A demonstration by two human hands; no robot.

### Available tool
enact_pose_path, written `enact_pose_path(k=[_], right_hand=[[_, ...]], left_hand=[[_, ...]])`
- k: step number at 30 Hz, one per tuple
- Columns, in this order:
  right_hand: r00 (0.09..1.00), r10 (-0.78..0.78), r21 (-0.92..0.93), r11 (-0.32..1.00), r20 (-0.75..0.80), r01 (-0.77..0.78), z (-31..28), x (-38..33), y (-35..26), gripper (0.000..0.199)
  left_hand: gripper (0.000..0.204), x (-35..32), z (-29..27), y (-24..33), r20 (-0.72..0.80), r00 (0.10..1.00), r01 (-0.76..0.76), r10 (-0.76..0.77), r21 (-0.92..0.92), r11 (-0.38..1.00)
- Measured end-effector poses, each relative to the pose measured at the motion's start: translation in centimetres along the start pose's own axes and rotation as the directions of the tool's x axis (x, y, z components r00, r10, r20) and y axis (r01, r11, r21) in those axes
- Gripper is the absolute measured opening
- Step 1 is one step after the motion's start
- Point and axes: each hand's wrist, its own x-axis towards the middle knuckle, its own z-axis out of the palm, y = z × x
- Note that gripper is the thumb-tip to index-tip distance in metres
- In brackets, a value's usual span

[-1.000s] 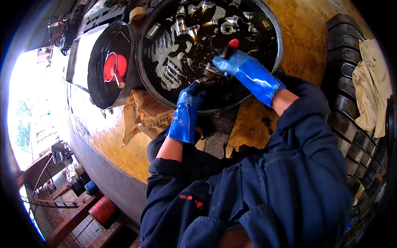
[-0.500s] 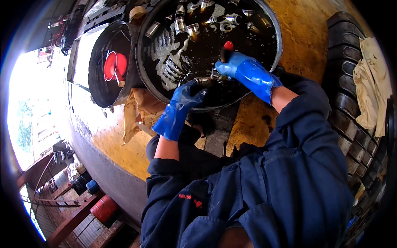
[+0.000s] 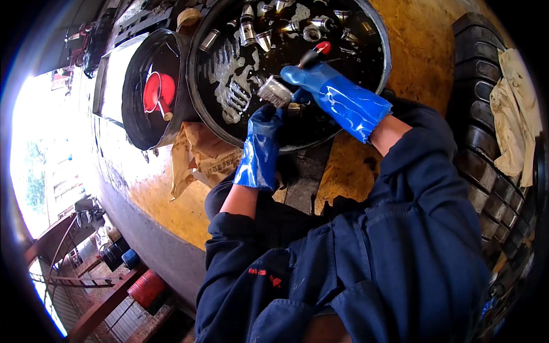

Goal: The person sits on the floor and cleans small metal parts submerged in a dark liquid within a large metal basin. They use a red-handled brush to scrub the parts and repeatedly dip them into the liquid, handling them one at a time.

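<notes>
While the right hand [image 3: 317,80] grips a handle [image 3: 309,59], the left hand [image 3: 264,123] is at a metal piece [image 3: 275,91]

The right fingers are wrapped around the black, red-ended handle. The left fingers are curled together at the lower edge of the ribbed piece; whether they pinch it, I cannot tell. This piece is at upper centre of the frame, over a basin [image 3: 386,63] with metal parts [image 3: 247,33]. At upper left, a tub [image 3: 130,108] contains a red scoop [image 3: 166,88].

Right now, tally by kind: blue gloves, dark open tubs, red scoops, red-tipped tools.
Blue gloves: 2
Dark open tubs: 2
Red scoop: 1
Red-tipped tool: 1
Total: 6
</notes>
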Motion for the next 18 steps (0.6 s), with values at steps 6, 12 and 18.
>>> enact_pose_path(k=[6, 12, 18], right_hand=[[0.992, 0.050, -0.376, 0.922, -0.120, -0.092, -0.2, -0.9, 1.2, 0.041], [0.995, 0.030, -0.328, 0.943, -0.093, -0.059, -0.7, -1.1, -0.6, 0.045], [1.000, 0.021, -0.399, 0.917, 0.021, -0.011, 2.5, -0.7, -0.1, 0.046]], left_hand=[[0.032, -1.3, -1.7, 0.4, 0.177, 0.984, -0.127, 0.038, 0.527, 0.840], [0.043, 0.4, -2.5, -1.3, 0.282, 0.952, -0.041, -0.119, 0.503, 0.864], [0.040, 0.2, -3.8, -4.7, 0.307, 0.910, 0.246, -0.280, 0.145, 0.958]])
